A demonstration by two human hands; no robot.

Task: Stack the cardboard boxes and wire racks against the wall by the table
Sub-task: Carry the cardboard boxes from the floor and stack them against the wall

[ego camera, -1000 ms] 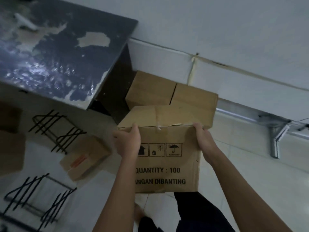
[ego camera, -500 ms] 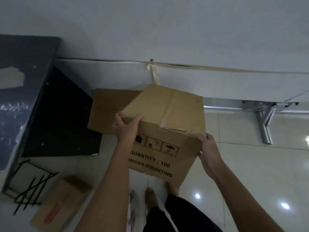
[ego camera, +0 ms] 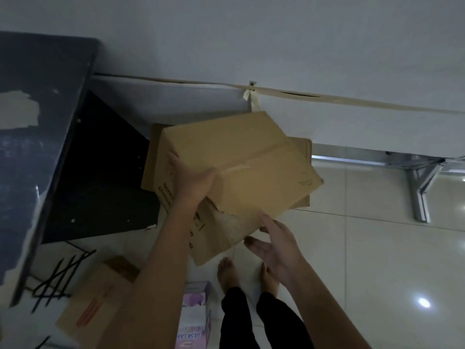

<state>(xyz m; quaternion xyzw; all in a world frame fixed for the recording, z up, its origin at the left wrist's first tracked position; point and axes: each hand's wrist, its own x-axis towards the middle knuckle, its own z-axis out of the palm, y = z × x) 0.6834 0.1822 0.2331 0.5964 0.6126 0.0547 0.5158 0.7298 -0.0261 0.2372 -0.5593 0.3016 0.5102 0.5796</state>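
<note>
A large cardboard box (ego camera: 241,159) lies tilted on top of another box (ego camera: 303,149) that stands on the floor against the wall, right of the table (ego camera: 37,147). My left hand (ego camera: 193,180) grips the top box at its near left edge, thumb over the top face. Just off the box's near corner, my right hand (ego camera: 274,245) is open with fingers spread, its fingertips at the box's lower edge. A black wire rack (ego camera: 57,280) lies on the floor under the table's near edge. A smaller cardboard box (ego camera: 98,301) lies beside it.
A pink and white desk-lamp carton (ego camera: 195,316) stands by my bare feet (ego camera: 229,273). A metal bracket leg (ego camera: 420,195) rests on the tiled floor at the right, near the wall. The white wall (ego camera: 251,46) carries a strip of tape.
The box has been turned and laid down onto the box by the wall. My right hand has come off its side and now opens below it. The view has shifted left.
</note>
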